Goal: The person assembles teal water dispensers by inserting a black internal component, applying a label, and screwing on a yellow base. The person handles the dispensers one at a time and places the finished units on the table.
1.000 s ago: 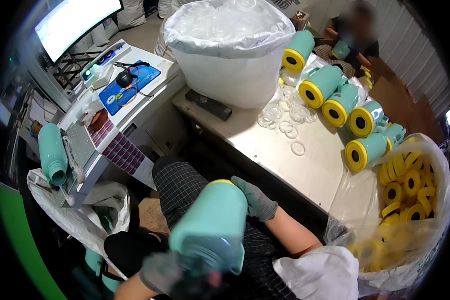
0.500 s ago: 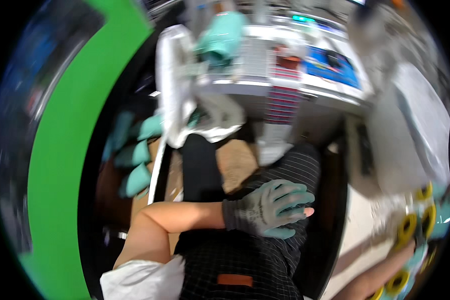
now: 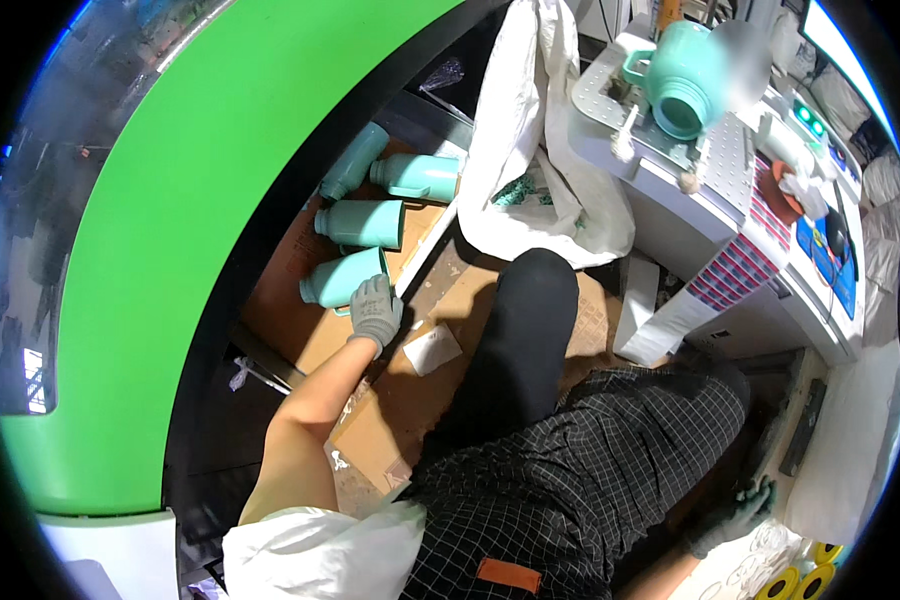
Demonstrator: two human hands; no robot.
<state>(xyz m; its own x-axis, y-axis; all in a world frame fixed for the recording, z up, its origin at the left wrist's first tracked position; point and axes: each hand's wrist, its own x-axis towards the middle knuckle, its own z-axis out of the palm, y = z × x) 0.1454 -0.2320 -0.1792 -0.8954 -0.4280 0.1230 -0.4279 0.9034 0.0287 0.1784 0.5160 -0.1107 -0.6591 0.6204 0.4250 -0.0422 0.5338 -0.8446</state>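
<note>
My left hand (image 3: pixel 375 310), in a grey glove, reaches to the nearest of several teal jugs lying on their sides. Its fingers close over the end of that teal jug (image 3: pixel 342 280); part of the grip is hidden. Beyond it lie another teal jug (image 3: pixel 362 224) and a teal jug with a handle (image 3: pixel 415 178), all on brown cardboard (image 3: pixel 280 290). My right hand (image 3: pixel 735 518), gloved too, is low at the right beside my thigh. Its fingers are apart and I see nothing in them. Yellow-ringed items (image 3: pixel 778 584) sit just below it.
A big green machine panel (image 3: pixel 210 190) curves along the left. Ahead, a white sack (image 3: pixel 515 110) hangs open beside a white workbench (image 3: pixel 660 195), where another teal jug (image 3: pixel 685 80) rests on a perforated plate. A printed label strip (image 3: pixel 740 270) drapes off the bench.
My left hand has gone from above my right thigh to the nearest jug on the left. My right hand has moved away from the yellow-ringed items. The view has turned left.
</note>
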